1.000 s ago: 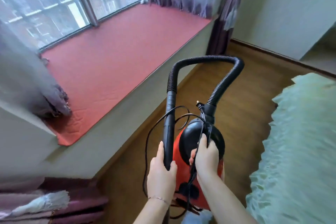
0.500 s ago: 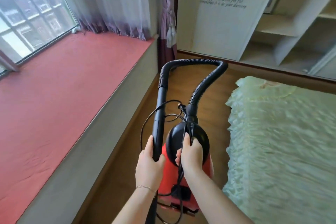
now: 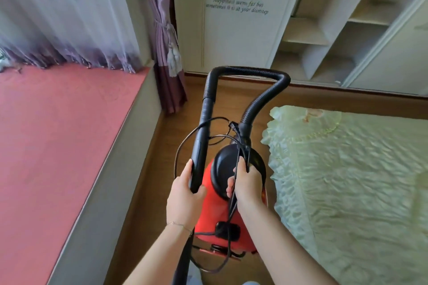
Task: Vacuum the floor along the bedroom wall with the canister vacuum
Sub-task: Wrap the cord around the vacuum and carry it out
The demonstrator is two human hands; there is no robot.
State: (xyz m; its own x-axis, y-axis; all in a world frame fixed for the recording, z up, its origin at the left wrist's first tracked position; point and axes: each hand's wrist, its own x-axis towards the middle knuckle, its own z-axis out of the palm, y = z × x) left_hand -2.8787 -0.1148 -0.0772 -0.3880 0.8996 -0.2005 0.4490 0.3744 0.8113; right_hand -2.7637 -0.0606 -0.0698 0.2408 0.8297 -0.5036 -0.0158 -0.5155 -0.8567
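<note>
Head view: black wand [image 3: 201,152] is gripped by left hand [image 3: 185,196]; red canister [image 3: 215,213], with cord [image 3: 234,194] apparently, is clasped by right hand [image 3: 247,183], hose [image 3: 250,69] arching at 12 o'clock.

Brown wooden floor [image 3: 148,183] between red-covered window ledge [image 3: 58,136] and bed [image 3: 347,180] under pale-green ruffled cover.

Your canister vacuum [image 3: 214,210] had a glossy red plastic body with a shiny black plastic lid. Its hose [image 3: 250,71] was matt, ribbed black plastic. At 9 o'clock from it the sill pad [image 3: 58,127] looked like rough red cloth; at 3 o'clock the bedspread [image 3: 347,169] was crinkled, slightly shiny fabric. The floor [image 3: 148,183] was smooth brown wood.
</note>
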